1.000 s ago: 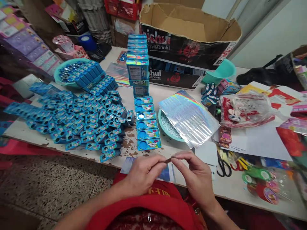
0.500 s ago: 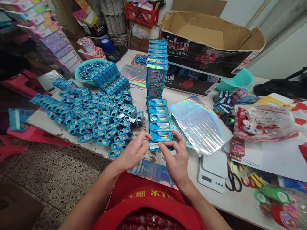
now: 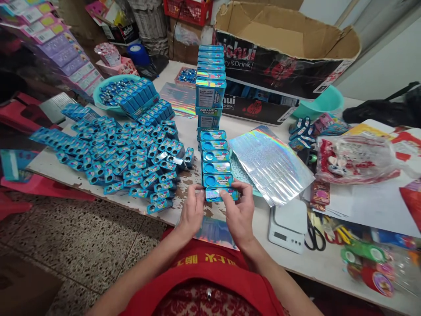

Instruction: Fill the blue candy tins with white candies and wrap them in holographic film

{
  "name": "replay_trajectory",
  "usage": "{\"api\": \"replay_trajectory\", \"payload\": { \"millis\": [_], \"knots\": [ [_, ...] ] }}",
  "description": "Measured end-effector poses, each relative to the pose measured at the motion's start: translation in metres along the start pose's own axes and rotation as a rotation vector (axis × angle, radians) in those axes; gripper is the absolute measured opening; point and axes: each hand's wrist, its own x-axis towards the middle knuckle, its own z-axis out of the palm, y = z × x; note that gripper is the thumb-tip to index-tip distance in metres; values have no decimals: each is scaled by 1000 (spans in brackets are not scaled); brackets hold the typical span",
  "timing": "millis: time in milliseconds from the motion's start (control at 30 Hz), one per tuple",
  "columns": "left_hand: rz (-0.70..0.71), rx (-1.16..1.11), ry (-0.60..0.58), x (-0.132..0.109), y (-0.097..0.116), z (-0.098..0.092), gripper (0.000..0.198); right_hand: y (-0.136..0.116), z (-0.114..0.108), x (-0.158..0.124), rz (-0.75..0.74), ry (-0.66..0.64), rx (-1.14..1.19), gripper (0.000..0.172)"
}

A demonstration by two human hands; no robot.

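Note:
At the front of a row of blue "Caramelo Macizo" boxes (image 3: 217,180), my two hands hold the nearest small blue candy box (image 3: 233,195). My left hand (image 3: 193,211) has its fingers closed about the left end. My right hand (image 3: 240,211) grips the right end, its thumb pressed on the top face. A shiny holographic strip (image 3: 213,194) lies over the left part of that top. Whether the box rests on something is hidden by my hands. Left of the row stand many similar boxes with round holes in their tops (image 3: 131,160).
Silvery holographic sheets (image 3: 271,164) lie right of the row, partly over a turquoise tray. Beyond are a kitchen scale (image 3: 287,226), black scissors (image 3: 315,235) and a plastic bag (image 3: 358,160). Large cartons (image 3: 283,66) and a bowl of wrapped candies (image 3: 101,103) stand farther back.
My left hand has shifted from the box's top to its left end. The right thumb stays on top, and more of the shiny strip shows. The view has tilted slightly.

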Motion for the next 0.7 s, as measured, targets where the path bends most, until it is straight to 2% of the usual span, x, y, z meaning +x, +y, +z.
{"api": "replay_trajectory", "payload": {
  "millis": [133,233,300,367,433,500,533,567,633,700],
  "knots": [
    [-50,13,77,9,-10,-9,22,0,-4,6,60,-71,91,20],
    [-68,7,96,3,-29,-25,25,8,-24,11,64,-100,127,25],
    [-68,171,-16,-7,-44,-33,26,21,-45,11,65,-18,81,29],
    [8,367,-241,-15,-58,-31,29,41,-66,6,91,49,-47,28],
    [198,451,-484,-18,-66,-16,29,66,-82,-3,151,-31,-187,28],
    [379,463,-658,-13,-67,10,28,91,-91,-13,175,-142,-298,29],
    [410,475,-737,-7,-66,25,31,103,-93,-18,177,-185,-339,30],
    [386,503,-811,-1,-64,40,36,114,-95,-22,180,-220,-373,30],
    [252,583,-919,13,-62,66,36,130,-99,-29,190,-274,-436,30],
    [147,641,-960,23,-61,84,27,141,-102,-34,150,-314,-520,30]
  ]
}}
